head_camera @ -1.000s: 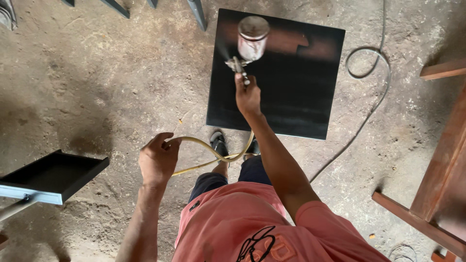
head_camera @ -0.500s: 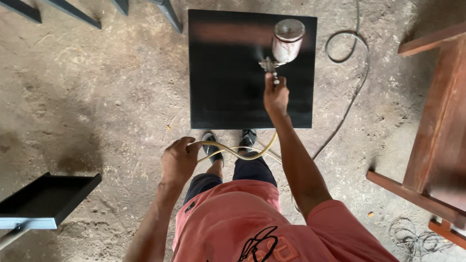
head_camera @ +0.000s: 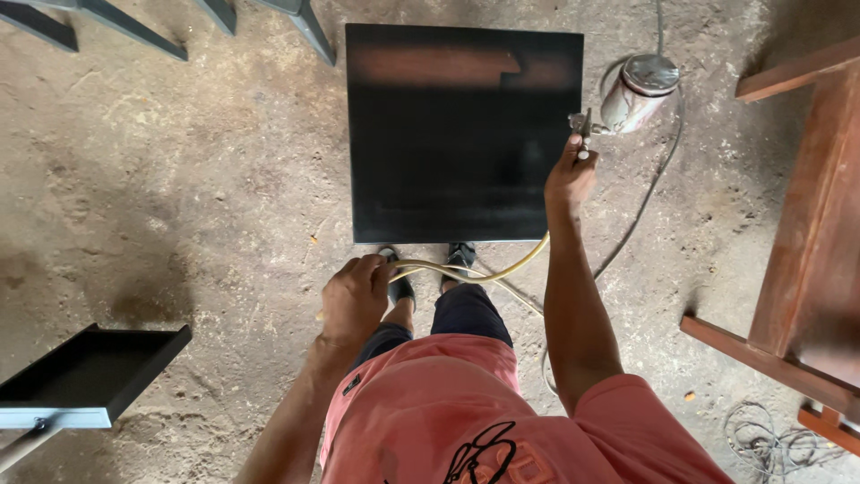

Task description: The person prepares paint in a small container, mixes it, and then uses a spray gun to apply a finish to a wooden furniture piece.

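Note:
A square board [head_camera: 457, 143], painted mostly black with a brownish unpainted strip near its far edge, lies flat on the concrete floor. My right hand [head_camera: 569, 175] grips a spray gun [head_camera: 627, 94] with a metal cup on top, held just past the board's right edge. My left hand [head_camera: 356, 296] is closed around a yellowish air hose [head_camera: 484, 273] that curves across to the gun. My feet in dark shoes stand at the board's near edge.
A reddish wooden frame [head_camera: 802, 260] stands at the right. A black tray [head_camera: 85, 376] on a stand sits at the lower left. Grey metal legs [head_camera: 134, 31] reach in at the top left. A thin cable [head_camera: 654, 193] loops over the floor right of the board.
My right hand has carried the spray gun from over the board's middle to beyond its right edge. My left hand stays closed on the hose.

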